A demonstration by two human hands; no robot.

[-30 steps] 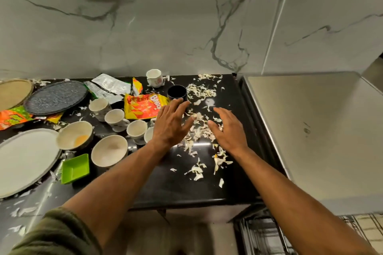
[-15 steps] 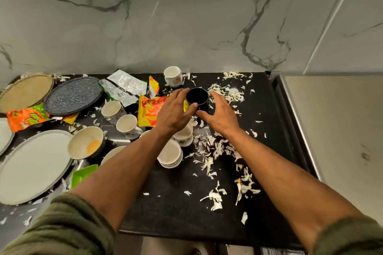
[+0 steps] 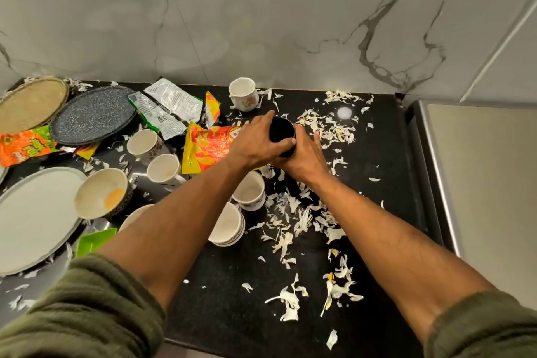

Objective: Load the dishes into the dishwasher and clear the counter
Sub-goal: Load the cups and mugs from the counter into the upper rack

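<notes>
A black cup (image 3: 281, 130) stands at the back middle of the black counter (image 3: 232, 311). My left hand (image 3: 255, 142) grips its left side, thumb and fingers curled round the rim. My right hand (image 3: 305, 154) wraps the cup's near right side. White cups (image 3: 243, 93) (image 3: 143, 142) (image 3: 163, 168) (image 3: 250, 190), stacked small bowls (image 3: 228, 224), a bowl with orange residue (image 3: 100, 193), a large white plate (image 3: 35, 218), a speckled grey plate (image 3: 91, 115) and a woven tan plate (image 3: 29, 103) lie to the left.
Snack wrappers (image 3: 209, 148) (image 3: 24, 145) (image 3: 165, 107) and a green square dish (image 3: 94, 241) sit among the dishes. Pale vegetable peelings (image 3: 302, 218) are scattered over the counter's right half. A steel surface (image 3: 488, 183) adjoins on the right. A marble wall rises behind.
Both hands have left the peelings and gone back to the black cup. They now hold it from both sides. The camera has tilted down and to the left.
</notes>
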